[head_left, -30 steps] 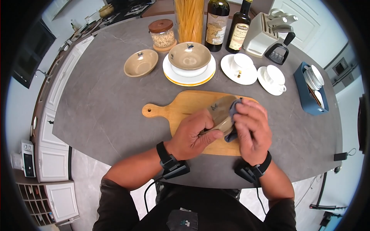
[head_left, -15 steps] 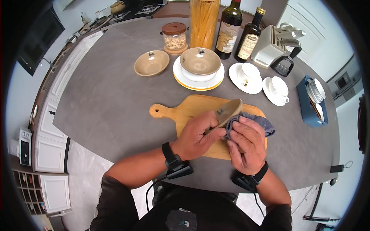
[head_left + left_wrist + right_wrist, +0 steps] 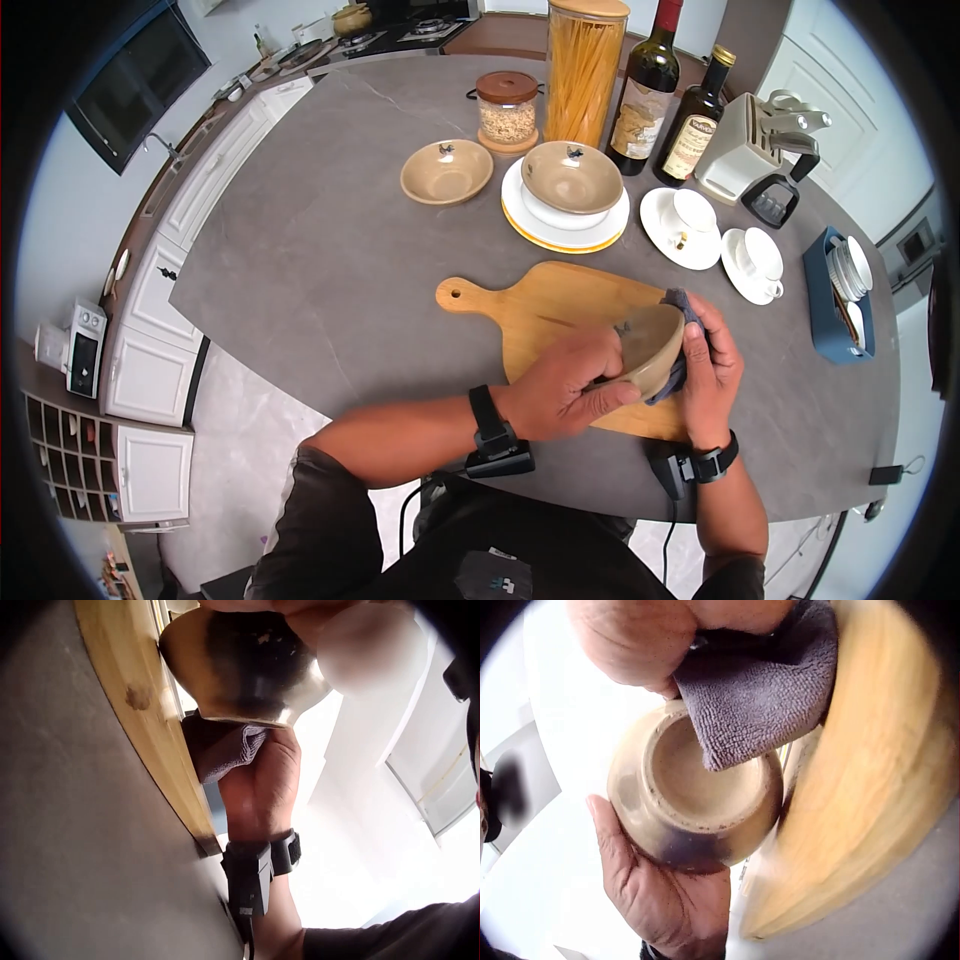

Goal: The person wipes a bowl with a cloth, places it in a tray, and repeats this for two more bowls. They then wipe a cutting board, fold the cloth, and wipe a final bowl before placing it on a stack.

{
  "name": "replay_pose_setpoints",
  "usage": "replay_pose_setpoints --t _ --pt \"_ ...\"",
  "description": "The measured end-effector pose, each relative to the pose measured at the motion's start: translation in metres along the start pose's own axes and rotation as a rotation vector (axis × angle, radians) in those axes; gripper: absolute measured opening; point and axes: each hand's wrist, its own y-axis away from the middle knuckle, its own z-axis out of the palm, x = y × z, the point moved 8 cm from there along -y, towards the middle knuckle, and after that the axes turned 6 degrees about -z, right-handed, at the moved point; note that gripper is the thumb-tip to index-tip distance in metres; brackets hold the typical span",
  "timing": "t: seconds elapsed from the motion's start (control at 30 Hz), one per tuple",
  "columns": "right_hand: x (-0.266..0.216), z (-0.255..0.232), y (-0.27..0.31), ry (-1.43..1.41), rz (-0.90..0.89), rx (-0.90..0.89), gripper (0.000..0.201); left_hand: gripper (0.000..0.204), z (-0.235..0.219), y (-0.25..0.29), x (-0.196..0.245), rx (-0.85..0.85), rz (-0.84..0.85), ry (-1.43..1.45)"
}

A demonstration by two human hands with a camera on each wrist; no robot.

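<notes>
Over the wooden cutting board (image 3: 540, 300) a small tan bowl (image 3: 654, 350) is held tipped on its side, its inside facing left. My left hand (image 3: 565, 385) grips it by the near left rim, thumb outside and fingers reaching in. On the other side my right hand (image 3: 714, 370) holds a grey-purple cloth (image 3: 757, 697) against the bowl. In the right wrist view a corner of that cloth overlaps the bowl's foot ring (image 3: 649, 769). The left wrist view shows the bowl's glossy outside, with the cloth below it.
Behind the board are another tan bowl (image 3: 447, 172), a bowl (image 3: 572, 178) on stacked plates (image 3: 565, 240), and two white cups on saucers (image 3: 682, 245). Further back stand a jar (image 3: 507, 110), a pasta container (image 3: 585, 80), two bottles (image 3: 640, 110) and a knife block (image 3: 740, 145). A blue bin (image 3: 830, 320) sits right.
The head view has shifted, so the tabletop things appear further right. My right hand has turned upright beside the bowl, and the cloth that spread out rightward is now bunched behind it.
</notes>
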Motion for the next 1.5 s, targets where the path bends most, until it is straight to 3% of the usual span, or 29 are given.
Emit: replay_pose_setpoints --t 0.07,0.2,0.43,0.5,0.6,0.7,0.87,1.0,1.07,1.13,1.2,1.33,1.5 --pt "0.015 0.0 0.002 -0.171 0.183 -0.004 0.03 0.03 -0.001 0.002 0.0 -0.017 0.028 -0.006" --pt "0.01 0.003 -0.001 -0.197 0.167 -0.037 0.03 0.027 -0.004 0.004 0.0 -0.02 0.048 0.013" --pt "-0.037 0.009 -0.005 0.098 -0.22 -0.08 0.02 0.029 -0.005 0.004 0.0 -0.031 0.052 0.008" --pt "-0.057 0.014 -0.004 0.212 -0.367 -0.112 0.017 0.031 -0.003 0.004 0.0 -0.055 0.054 -0.11" --pt "-0.076 0.02 -0.003 0.29 -0.506 -0.194 0.023 0.032 -0.001 0.001 0.002 -0.015 0.116 -0.168" --pt "-0.086 0.026 0.003 0.357 -0.587 -0.265 0.027 0.033 0.004 -0.003 0.009 -0.01 0.097 -0.193" --pt "-0.082 0.029 0.014 0.35 -0.64 -0.2 0.03 0.029 -0.003 -0.003 0.009 0.082 0.129 -0.222" --pt "-0.061 0.017 0.002 0.26 -0.461 -0.145 0.033 0.028 -0.009 0.001 0.007 0.106 0.091 -0.137" --pt "-0.037 0.01 -0.003 0.047 -0.172 -0.104 0.03 0.029 -0.008 0.003 0.007 0.1 0.087 -0.109" --pt "-0.027 0.005 -0.004 -0.003 -0.125 -0.093 0.03 0.037 -0.009 0.005 0.003 0.126 0.028 -0.057" --pt "-0.005 0.007 0.0 -0.213 0.177 -0.14 0.031 0.041 -0.007 0.005 0.005 0.138 0.022 -0.005" --pt "-0.005 0.008 0.0 -0.273 0.173 -0.15 0.032 0.047 -0.015 0.009 -0.005 0.209 -0.06 0.082" --pt "-0.002 0.006 0.004 -0.305 0.17 -0.237 0.031 0.046 -0.019 0.007 -0.01 0.173 -0.104 0.123"
